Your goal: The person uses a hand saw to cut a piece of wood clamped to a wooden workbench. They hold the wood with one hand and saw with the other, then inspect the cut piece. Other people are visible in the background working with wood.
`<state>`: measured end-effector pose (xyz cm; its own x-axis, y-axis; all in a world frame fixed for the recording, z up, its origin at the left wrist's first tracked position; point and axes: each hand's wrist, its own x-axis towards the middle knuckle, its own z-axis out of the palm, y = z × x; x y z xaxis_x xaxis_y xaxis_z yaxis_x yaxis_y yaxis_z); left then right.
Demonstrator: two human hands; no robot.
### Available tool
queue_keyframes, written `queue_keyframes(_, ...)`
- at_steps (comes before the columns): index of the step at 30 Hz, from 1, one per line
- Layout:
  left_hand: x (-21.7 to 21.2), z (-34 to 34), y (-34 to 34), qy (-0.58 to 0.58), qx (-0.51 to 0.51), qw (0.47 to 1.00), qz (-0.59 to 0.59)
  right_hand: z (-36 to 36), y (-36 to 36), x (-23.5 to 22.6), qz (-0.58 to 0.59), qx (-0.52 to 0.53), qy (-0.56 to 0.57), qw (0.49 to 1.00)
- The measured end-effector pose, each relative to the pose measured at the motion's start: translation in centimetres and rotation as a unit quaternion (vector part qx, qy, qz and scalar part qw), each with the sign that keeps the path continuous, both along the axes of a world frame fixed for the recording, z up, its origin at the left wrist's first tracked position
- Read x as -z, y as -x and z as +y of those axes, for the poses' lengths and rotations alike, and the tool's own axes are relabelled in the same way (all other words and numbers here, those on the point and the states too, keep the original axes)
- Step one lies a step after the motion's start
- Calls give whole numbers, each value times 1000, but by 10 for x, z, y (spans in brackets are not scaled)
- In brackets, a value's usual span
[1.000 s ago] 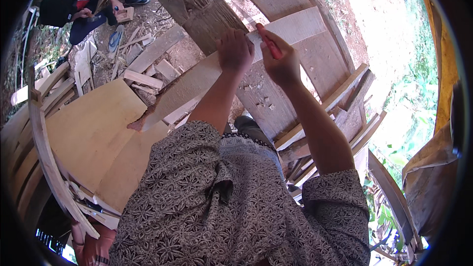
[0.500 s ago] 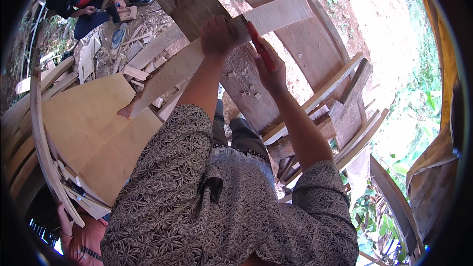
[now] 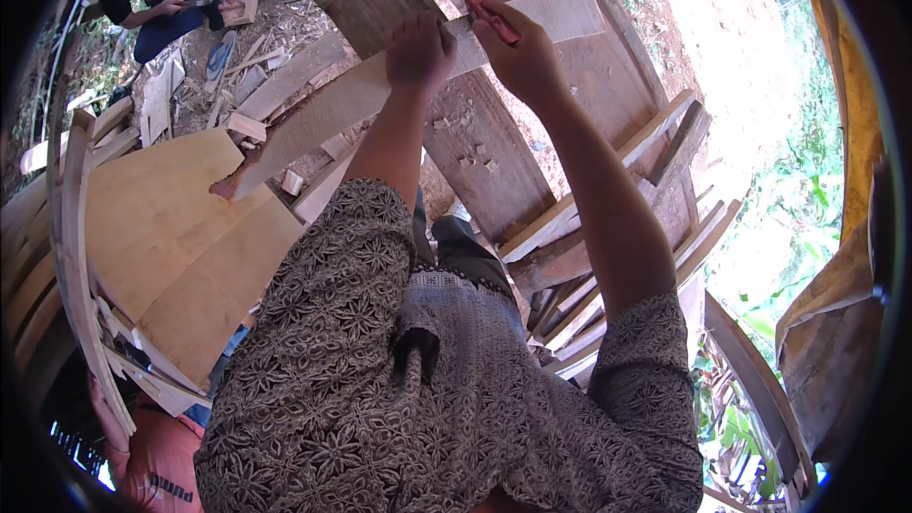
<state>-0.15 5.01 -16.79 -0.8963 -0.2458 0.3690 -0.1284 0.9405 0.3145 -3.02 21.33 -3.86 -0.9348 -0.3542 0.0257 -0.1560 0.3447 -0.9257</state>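
A long pale wooden board (image 3: 332, 119), rough and dark-edged at its near left end, lies slantwise across a wider brown plank (image 3: 475, 147). My left hand (image 3: 418, 52) is closed over the board and bears down on it, its fingers curled at the far edge. Just to the right, my right hand (image 3: 522, 47) is wrapped round a red-handled tool (image 3: 496, 23) at the board's far edge. Only the red handle shows plainly; the tool's working end cannot be made out.
Wood chips and offcuts (image 3: 249, 127) litter the ground. At far left a co-worker (image 3: 157, 0) crouches over a wood block. Large pale sheets (image 3: 180, 218) lie at left, near another person's orange shirt (image 3: 163, 456). Stacked timber (image 3: 608, 294) stands at right.
My right hand has moved away from me with the red-handled tool, from below the board up to its far edge. My left hand stays on the board, which has shifted slightly left.
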Motion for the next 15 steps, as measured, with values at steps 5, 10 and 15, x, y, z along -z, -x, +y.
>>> queue_keyframes(5, -3, -4, -1, -5, 9, 1000, 1, -25, 30, -22, -56, -18, -84, 995)
queue_keyframes(10, -18, -6, -2, -13, -6, 999, -41, -57, 68, -48, -213, -22, -138, 967)
queue_keyframes(15, -26, -1, -1, -28, 17, 995, -96, -83, 89, 28, -21, 31, -167, 985)
